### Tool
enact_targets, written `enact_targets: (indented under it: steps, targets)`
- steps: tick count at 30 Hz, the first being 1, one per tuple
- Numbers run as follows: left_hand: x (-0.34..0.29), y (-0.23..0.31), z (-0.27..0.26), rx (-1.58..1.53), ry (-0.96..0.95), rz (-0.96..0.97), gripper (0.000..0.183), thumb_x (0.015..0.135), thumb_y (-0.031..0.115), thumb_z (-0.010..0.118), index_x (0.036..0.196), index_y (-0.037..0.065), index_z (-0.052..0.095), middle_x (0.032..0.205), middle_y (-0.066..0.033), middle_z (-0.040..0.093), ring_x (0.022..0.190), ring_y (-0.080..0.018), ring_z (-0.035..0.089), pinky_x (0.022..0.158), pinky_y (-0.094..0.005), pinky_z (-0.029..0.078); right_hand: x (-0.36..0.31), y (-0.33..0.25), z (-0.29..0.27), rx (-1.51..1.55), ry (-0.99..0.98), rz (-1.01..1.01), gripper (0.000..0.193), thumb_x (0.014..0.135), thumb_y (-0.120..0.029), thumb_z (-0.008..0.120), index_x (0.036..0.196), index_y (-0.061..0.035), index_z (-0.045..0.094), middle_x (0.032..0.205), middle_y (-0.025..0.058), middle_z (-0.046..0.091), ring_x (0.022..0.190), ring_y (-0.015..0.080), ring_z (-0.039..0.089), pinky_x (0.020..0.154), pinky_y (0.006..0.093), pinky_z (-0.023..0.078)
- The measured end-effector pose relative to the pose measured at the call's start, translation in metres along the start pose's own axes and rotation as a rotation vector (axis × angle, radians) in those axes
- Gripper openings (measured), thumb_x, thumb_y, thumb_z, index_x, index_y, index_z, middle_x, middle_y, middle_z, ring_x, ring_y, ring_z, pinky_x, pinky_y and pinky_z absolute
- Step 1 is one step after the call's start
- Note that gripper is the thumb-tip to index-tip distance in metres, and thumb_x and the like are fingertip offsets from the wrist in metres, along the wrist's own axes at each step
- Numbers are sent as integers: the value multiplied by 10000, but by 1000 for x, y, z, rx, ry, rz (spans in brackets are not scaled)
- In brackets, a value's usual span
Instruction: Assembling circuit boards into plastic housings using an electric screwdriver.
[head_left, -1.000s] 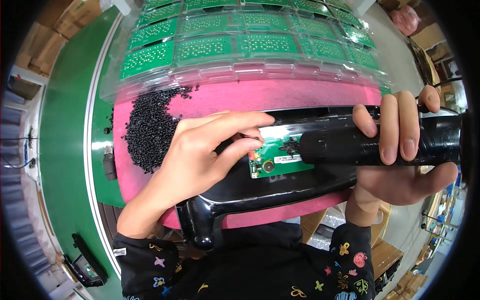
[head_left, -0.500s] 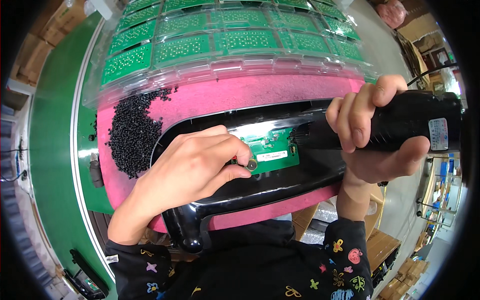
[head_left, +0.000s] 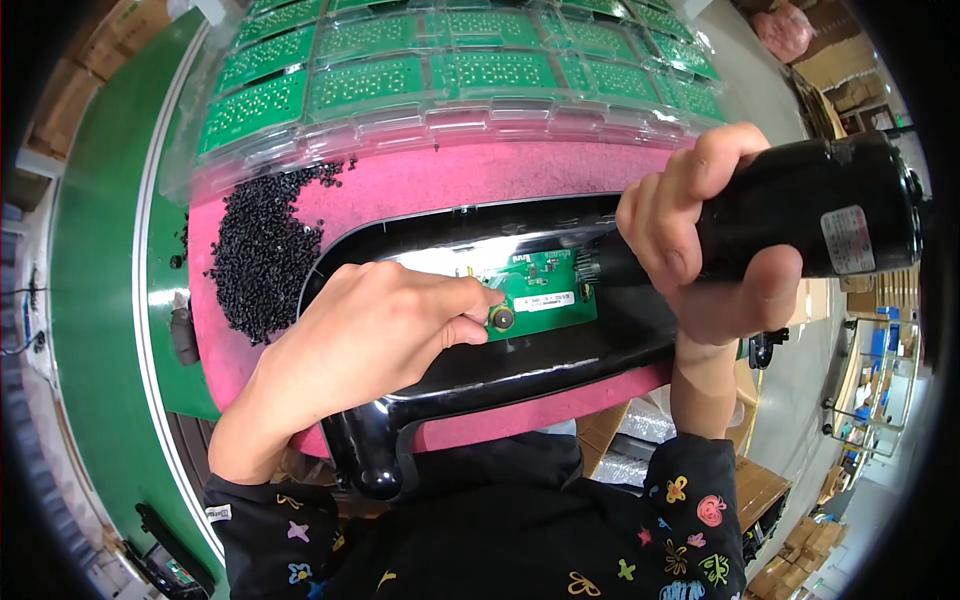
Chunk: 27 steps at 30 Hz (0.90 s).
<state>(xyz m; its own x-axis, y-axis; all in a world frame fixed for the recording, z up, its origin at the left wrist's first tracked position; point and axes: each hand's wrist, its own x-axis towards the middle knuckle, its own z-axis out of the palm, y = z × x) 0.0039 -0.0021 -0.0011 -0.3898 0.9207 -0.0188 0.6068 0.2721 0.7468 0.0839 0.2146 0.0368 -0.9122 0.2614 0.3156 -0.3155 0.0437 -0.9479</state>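
Note:
A glossy black plastic housing point(head_left: 520, 365) lies on a pink mat point(head_left: 440, 185). A small green circuit board point(head_left: 545, 290) sits in its recess. My left hand point(head_left: 370, 335) rests on the housing, and its fingertips press on the board's left edge beside a round part point(head_left: 501, 318). My right hand point(head_left: 700, 250) grips a black electric screwdriver point(head_left: 800, 215), tilted, with its tip down at the board's right end.
A heap of small black screws point(head_left: 265, 250) lies on the mat's left side. Clear plastic trays of green circuit boards point(head_left: 450, 75) fill the back. A green conveyor belt point(head_left: 95, 300) runs along the left. Cardboard boxes and shelving stand far right.
The screwdriver has swung from lying flat across the housing to tilted, tip on the board. My left hand has settled lower, fingers on the board's left edge.

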Motion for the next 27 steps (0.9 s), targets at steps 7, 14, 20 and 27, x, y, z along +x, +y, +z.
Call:
enact_targets:
  steps: [7,14,20,27]
  targets:
    - [-2,4,-1,-25,16,2,141,842,153,709,844,41,624,954,-65,744,739,-298,702,598,-360,545,0,2,1,49,-44,-14,600,812,-608,680,986,-85,443,587,-57,438,449,54,392,484,225,321]
    - [0,2,1,-30,11,43,144,857,154,705,858,19,652,974,-79,742,742,-300,703,635,-359,557,-6,4,-5,123,-6,-51,583,831,-598,649,987,-75,444,582,-48,435,437,69,389,475,235,315]
    - [1,-2,2,-33,86,145,176,818,175,754,838,32,654,889,-89,741,722,-282,705,626,-359,558,-12,4,-12,348,-55,-170,495,865,-512,684,1027,-104,455,644,-38,494,469,75,425,557,258,344]
    - [1,-4,2,-43,201,170,193,785,160,783,847,23,662,799,-99,709,706,-280,694,611,-353,548,-16,-10,3,773,-53,-211,446,836,-238,807,1064,-145,435,697,-72,522,581,64,511,797,289,346]
